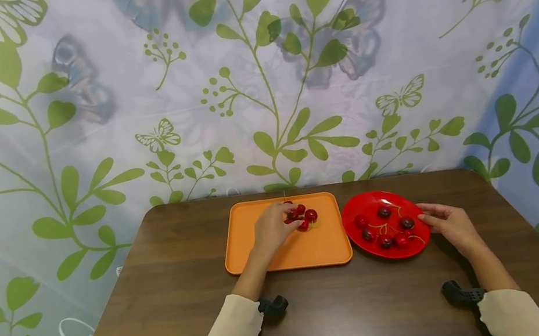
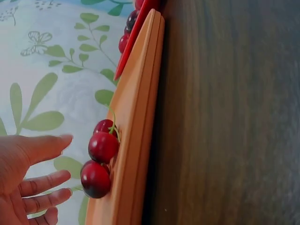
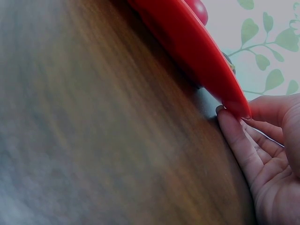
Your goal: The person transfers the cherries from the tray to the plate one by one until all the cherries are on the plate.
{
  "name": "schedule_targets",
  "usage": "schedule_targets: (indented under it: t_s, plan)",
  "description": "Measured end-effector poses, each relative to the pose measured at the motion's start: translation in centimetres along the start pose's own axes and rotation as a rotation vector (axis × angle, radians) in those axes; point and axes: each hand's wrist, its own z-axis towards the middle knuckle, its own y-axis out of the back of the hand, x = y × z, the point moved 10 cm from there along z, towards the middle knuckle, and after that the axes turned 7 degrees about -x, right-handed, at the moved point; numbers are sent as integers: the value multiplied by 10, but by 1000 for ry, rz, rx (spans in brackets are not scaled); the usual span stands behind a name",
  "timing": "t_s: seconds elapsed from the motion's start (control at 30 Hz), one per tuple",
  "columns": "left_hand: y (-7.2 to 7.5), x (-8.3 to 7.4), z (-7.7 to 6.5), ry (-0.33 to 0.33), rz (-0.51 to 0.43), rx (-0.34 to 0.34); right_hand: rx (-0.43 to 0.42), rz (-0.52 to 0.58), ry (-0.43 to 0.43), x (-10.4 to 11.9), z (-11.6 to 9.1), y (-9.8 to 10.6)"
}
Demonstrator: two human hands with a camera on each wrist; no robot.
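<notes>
My left hand (image 1: 270, 231) hovers over an orange tray (image 1: 322, 250), right beside several red cherries (image 1: 311, 215). In the left wrist view its fingers reach towards the cherries (image 2: 103, 147), spread and holding nothing, with a gap before the fruit. To the tray's right stands a round red plate (image 1: 371, 200) bearing several dark and bright red cherries (image 1: 386, 240) with green stems. My right hand (image 1: 453, 224) pinches the plate's right rim. Seen from the right wrist, fingers (image 3: 234, 133) lie on both sides of the rim, one of them beneath it.
Tray and plate stand side by side on a brown wooden table (image 1: 356, 313), near its back edge. Behind the table hangs a pale cloth (image 1: 196, 103) printed with green leaves and butterflies. Each wrist wears a black mount (image 1: 273, 306).
</notes>
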Motion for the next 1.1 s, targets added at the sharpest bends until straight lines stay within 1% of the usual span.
schedule_targets:
  t_s: [0.1,0.3,0.43,0.6,0.83,1.1]
  plan:
    - [0,5,2,17,31,1,0,-4,2,1,1,1]
    - [-4,16,-1,60,144,18,10,-27,2,3,-2,-1]
    - [-6,21,-4,83,176,34,7,-31,2,2,-2,-1]
    - [-8,22,-4,85,185,53,9,-24,5,3,-2,-1]
    - [-12,26,-4,105,196,87,20,-9,18,7,-2,-1]
    - [-12,31,-5,133,155,123,15,-25,12,4,-2,-1]
